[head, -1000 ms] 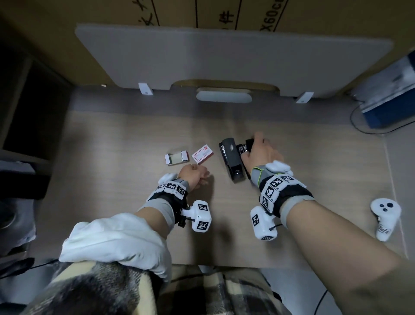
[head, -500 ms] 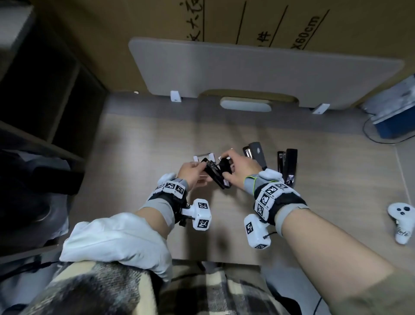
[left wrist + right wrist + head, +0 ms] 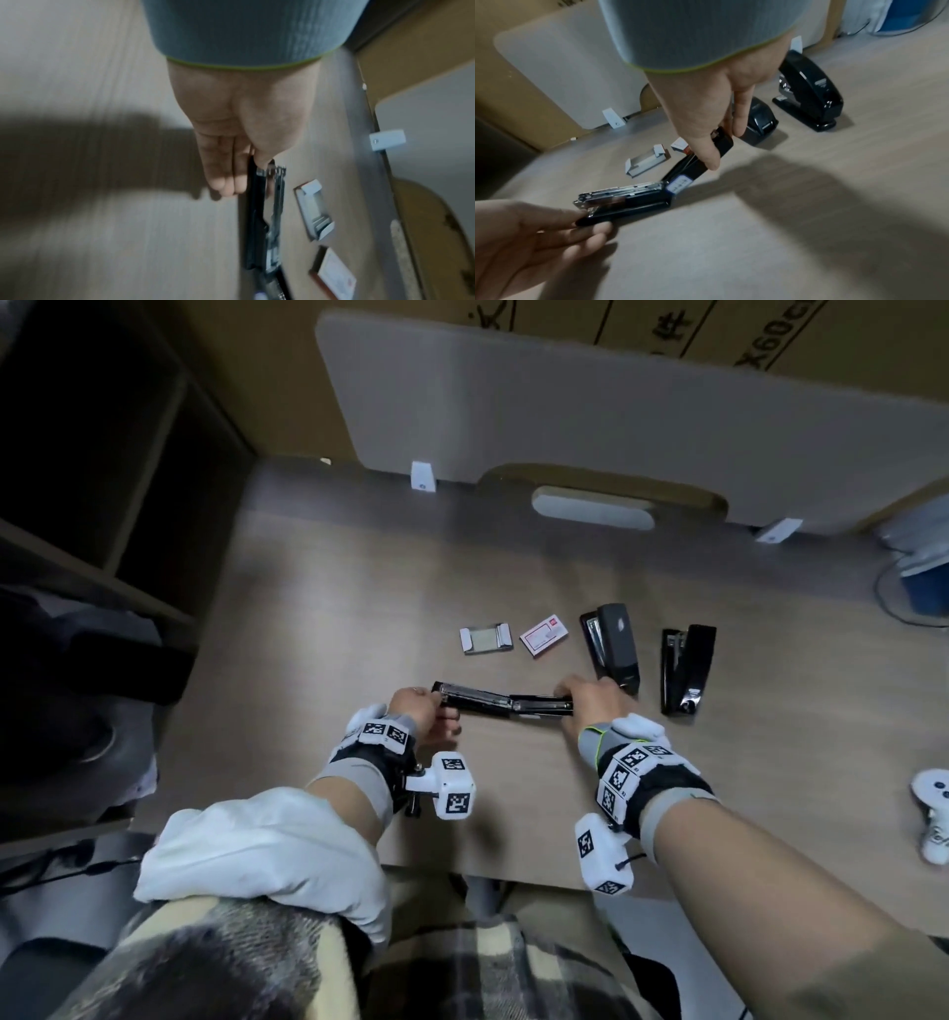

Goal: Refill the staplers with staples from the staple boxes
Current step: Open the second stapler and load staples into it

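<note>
Wood-grain desk [image 3: 308, 618], contents left to right: opened staple box [image 3: 486, 638] with its flaps up, closed staple box [image 3: 543, 634] just beside it, then two black staplers, one [image 3: 612, 647] near the middle and one [image 3: 688, 668] further right, both apart from the hands and untouched. White controller [image 3: 932, 806] sits at the far right edge

Task item in play: third stapler [image 3: 503, 702], swung fully open and held just above the desk in front of the boxes. Long axis runs left-right, hinge roughly mid-span, metal magazine channel on the left half facing up, black cover arm on the right half

Left hand [image 3: 418, 713]: pinches the nose end of the magazine half, thumb on top, fingers [image 3: 595, 229] curled under the base. Right hand [image 3: 588, 706]: grips the tip of the cover arm between thumb and fingers [image 3: 712, 156], wrist angled down

Key relation, as I read it: opened staple box lies beyond the magazine, slightly left of the hinge, so it's nearer the left hand. But the left hand is the one steadying the channel. Likely next step is freeing one hand to fetch a staple strip, the other keeping the stapler splayed

Can't tell whether the channel already holds staples, too blurred
</note>
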### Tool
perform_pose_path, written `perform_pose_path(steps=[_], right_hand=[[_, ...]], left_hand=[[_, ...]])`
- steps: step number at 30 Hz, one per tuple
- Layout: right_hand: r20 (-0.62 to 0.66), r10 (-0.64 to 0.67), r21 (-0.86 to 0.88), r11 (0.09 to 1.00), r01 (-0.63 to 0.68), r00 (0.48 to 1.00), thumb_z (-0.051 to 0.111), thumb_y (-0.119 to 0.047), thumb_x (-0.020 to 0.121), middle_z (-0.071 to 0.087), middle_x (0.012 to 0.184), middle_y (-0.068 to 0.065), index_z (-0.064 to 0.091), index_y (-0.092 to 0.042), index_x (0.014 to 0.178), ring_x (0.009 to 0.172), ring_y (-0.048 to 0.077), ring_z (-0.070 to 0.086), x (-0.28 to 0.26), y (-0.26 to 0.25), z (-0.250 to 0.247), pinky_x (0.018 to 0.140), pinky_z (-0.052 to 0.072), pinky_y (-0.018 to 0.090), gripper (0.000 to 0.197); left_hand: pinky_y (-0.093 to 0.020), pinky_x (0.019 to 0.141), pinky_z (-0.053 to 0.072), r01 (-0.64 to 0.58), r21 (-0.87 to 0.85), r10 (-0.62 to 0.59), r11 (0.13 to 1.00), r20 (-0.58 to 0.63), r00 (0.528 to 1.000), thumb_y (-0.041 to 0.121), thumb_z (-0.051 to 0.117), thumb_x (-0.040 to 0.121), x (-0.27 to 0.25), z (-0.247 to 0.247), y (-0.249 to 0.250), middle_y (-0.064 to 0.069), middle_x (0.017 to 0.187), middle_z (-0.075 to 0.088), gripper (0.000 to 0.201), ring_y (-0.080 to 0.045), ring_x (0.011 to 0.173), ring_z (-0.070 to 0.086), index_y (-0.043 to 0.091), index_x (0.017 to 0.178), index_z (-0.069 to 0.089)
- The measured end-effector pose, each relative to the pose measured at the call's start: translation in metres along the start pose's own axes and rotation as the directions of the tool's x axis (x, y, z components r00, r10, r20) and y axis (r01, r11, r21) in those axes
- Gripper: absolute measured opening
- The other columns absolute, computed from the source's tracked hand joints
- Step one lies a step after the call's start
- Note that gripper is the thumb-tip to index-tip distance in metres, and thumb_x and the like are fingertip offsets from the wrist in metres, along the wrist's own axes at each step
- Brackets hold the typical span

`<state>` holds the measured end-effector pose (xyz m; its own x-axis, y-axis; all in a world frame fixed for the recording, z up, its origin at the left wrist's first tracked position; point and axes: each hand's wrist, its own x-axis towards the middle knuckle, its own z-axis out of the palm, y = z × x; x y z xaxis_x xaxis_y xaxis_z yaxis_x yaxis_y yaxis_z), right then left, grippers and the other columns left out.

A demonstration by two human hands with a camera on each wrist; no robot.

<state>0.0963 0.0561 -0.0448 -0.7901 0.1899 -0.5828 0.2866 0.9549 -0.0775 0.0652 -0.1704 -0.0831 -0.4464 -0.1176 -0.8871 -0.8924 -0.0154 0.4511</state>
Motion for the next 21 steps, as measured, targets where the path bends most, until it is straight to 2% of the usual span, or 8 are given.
perform_pose_path(steps=[3, 6, 7, 9, 12, 16, 19, 21], right_hand=[[0.009, -0.039, -0.017, 0.999, 0.039, 0.999, 0.063, -0.01, 0.083, 0.063, 0.108, 0.007, 0.061, -0.034, 0.115, 0.089, 0.029, 0.065, 0.015, 0.001, 0.005, 0.075, 0.054, 0.03, 0.04], [0.075, -0.094, -0.053, 0.994, 0.098, 0.993, 0.068, -0.018, 0.081, 0.063, 0.111, 0.004, 0.058, -0.032, 0.117, 0.1, 0.026, 0.061, 0.025, 0.003, 0.004, 0.077, 0.05, 0.03, 0.04], [0.101, -0.121, -0.057, 0.99, 0.127, 0.988, 0.071, -0.024, 0.078, 0.064, 0.111, 0.002, 0.058, -0.031, 0.117, 0.105, 0.024, 0.058, 0.026, 0.002, 0.003, 0.08, 0.05, 0.031, 0.042], [0.126, -0.181, -0.039, 0.982, 0.187, 0.975, 0.075, -0.046, 0.068, 0.065, 0.109, -0.004, 0.058, -0.033, 0.114, 0.108, 0.021, 0.053, 0.029, 0.002, -0.006, 0.086, 0.05, 0.034, 0.05], [0.084, -0.225, 0.069, 0.973, 0.22, 0.971, 0.053, -0.073, 0.06, 0.066, 0.108, -0.011, 0.06, -0.037, 0.11, 0.107, 0.014, 0.055, 0.039, -0.006, -0.017, 0.086, 0.05, 0.033, 0.062], [0.039, -0.284, 0.057, 0.958, 0.281, 0.958, 0.052, -0.045, 0.087, 0.065, 0.118, -0.003, 0.059, -0.034, 0.117, 0.112, 0.023, 0.057, 0.059, -0.021, -0.046, 0.085, 0.048, 0.031, 0.033], [-0.005, -0.292, 0.058, 0.955, 0.292, 0.956, 0.053, -0.027, 0.093, 0.064, 0.116, 0.006, 0.062, -0.024, 0.118, 0.11, 0.029, 0.057, 0.074, -0.039, -0.05, 0.077, 0.04, 0.029, 0.026], [-0.009, -0.283, 0.097, 0.954, 0.283, 0.959, 0.055, -0.021, 0.092, 0.063, 0.116, 0.01, 0.062, -0.018, 0.117, 0.108, 0.031, 0.057, 0.085, -0.053, -0.046, 0.081, 0.042, 0.031, 0.026]], left_hand=[[-0.031, 0.043, 0.051, -0.017, -0.039, 0.013, 0.999, -0.097, 0.995, -0.003, 0.051, 0.097, 0.009, 0.003, -0.007, -0.016, 0.068, 0.051, 0.012, -0.023, 0.052, 0.053, 0.007, 0.095, 0.043], [-0.046, 0.069, 0.061, -0.016, 0.162, 0.06, 0.987, -0.266, 0.962, 0.0, 0.071, 0.083, 0.017, 0.002, -0.011, -0.018, 0.093, 0.061, 0.029, -0.035, 0.083, 0.065, 0.008, 0.101, 0.05], [-0.044, 0.075, 0.06, -0.016, 0.239, 0.088, 0.971, -0.297, 0.951, 0.003, 0.074, 0.079, 0.019, 0.001, -0.011, -0.019, 0.099, 0.064, 0.035, -0.035, 0.088, 0.066, 0.006, 0.107, 0.053], [-0.039, 0.068, 0.06, -0.033, 0.259, 0.121, 0.965, -0.332, 0.935, 0.004, 0.07, 0.077, 0.016, 0.003, -0.008, -0.019, 0.093, 0.069, 0.037, -0.032, 0.076, 0.067, 0.002, 0.111, 0.058], [-0.042, 0.068, 0.059, -0.074, 0.225, 0.153, 0.972, -0.358, 0.921, 0.008, 0.061, 0.077, 0.005, 0.004, 0.008, -0.01, 0.071, 0.067, 0.033, -0.03, 0.063, 0.07, 0.01, 0.109, 0.055], [-0.037, 0.07, 0.056, -0.209, 0.212, 0.266, 0.955, -0.286, 0.921, 0.012, 0.067, 0.079, 0.001, 0.01, 0.032, -0.01, 0.077, 0.069, 0.03, -0.026, 0.065, 0.066, 0.016, 0.108, 0.06], [-0.035, 0.073, 0.059, -0.302, 0.218, 0.345, 0.928, -0.197, 0.918, 0.006, 0.075, 0.08, 0.003, 0.013, 0.044, 0.001, 0.075, 0.068, 0.03, -0.019, 0.071, 0.07, 0.019, 0.105, 0.064], [-0.036, 0.075, 0.062, -0.305, 0.192, 0.334, 0.933, -0.141, 0.932, -0.004, 0.077, 0.077, 0.014, 0.012, 0.052, 0.003, 0.083, 0.072, 0.037, -0.013, 0.075, 0.072, 0.018, 0.105, 0.067]])
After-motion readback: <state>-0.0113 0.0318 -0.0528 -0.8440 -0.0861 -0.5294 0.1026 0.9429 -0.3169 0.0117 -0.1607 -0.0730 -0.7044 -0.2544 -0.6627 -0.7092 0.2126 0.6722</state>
